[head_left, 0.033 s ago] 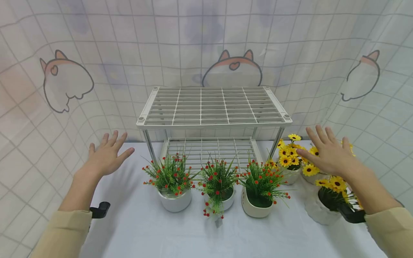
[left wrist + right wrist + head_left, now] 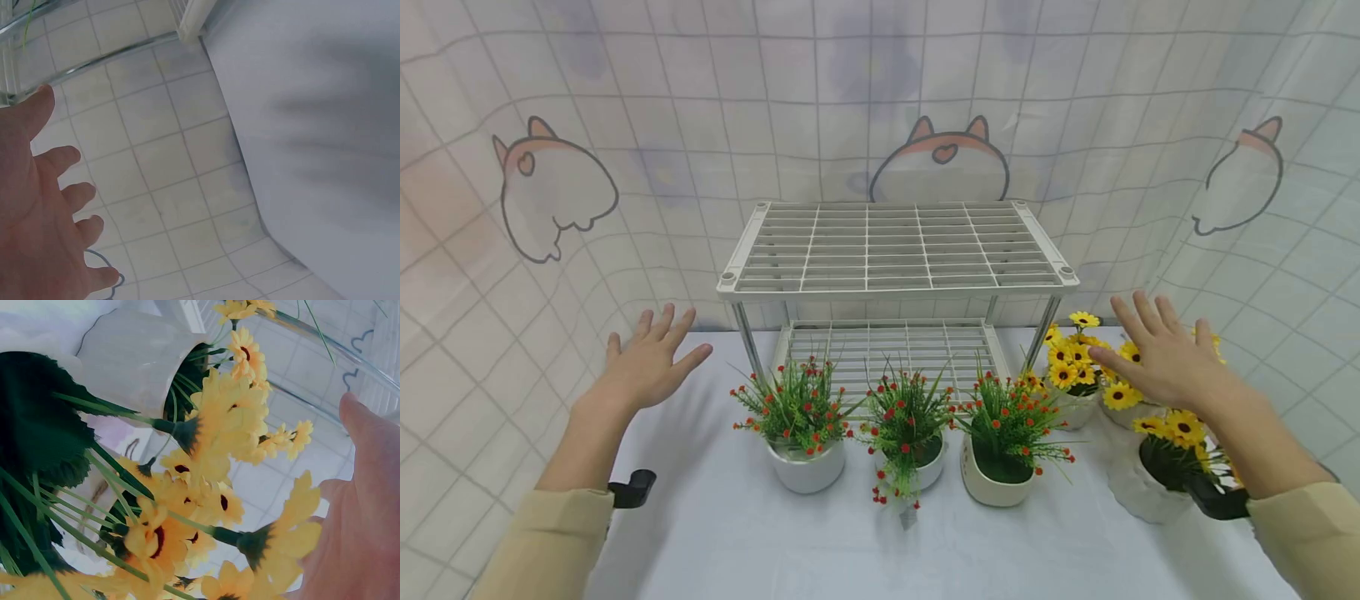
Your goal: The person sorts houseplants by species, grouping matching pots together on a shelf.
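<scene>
Both arms wear pale tan long sleeves ending short of the wrist, leaving each hand bare. A small black clip-like mount sits just behind each wrist.

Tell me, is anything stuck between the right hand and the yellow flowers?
Nothing visible. The right hand hovers open just above the yellow flowers, with only air between them, beside the white rack.

The rack (image 2: 897, 247) is white, the flowers (image 2: 797, 406) red on green, the daisies (image 2: 1078, 360) yellow, and the backdrop (image 2: 625, 100) pale checked with cartoon cats.
</scene>
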Tool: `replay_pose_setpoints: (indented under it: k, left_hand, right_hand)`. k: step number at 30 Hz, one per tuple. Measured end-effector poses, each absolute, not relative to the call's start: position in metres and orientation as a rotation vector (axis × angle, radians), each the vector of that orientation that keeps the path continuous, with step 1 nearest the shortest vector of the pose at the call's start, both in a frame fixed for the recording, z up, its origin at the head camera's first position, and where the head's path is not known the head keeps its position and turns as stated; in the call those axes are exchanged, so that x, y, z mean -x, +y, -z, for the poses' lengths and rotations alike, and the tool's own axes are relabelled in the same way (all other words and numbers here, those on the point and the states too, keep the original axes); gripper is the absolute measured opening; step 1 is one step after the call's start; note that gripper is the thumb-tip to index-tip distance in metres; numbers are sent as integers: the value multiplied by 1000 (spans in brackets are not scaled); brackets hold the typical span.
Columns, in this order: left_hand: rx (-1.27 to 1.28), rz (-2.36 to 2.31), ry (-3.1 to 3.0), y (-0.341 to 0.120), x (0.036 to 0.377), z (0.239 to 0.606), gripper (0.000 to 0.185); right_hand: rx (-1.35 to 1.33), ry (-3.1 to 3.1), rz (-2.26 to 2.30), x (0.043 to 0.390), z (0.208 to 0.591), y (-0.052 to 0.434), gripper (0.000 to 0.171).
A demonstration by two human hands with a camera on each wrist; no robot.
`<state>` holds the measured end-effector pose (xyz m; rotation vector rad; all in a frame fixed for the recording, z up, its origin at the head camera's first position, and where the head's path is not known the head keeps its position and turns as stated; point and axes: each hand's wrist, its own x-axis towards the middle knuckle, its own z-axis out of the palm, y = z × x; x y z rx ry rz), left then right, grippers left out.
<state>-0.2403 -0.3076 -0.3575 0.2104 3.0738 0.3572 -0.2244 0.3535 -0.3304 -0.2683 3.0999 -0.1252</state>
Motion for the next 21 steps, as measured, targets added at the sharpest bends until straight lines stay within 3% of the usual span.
replay_pose_setpoints:
  k: [21]
  left_hand:
    - [-251, -358, 3120, -308, 241, 363, 81]
  right_hand:
    - [332, 3163, 161, 210, 329, 348, 92]
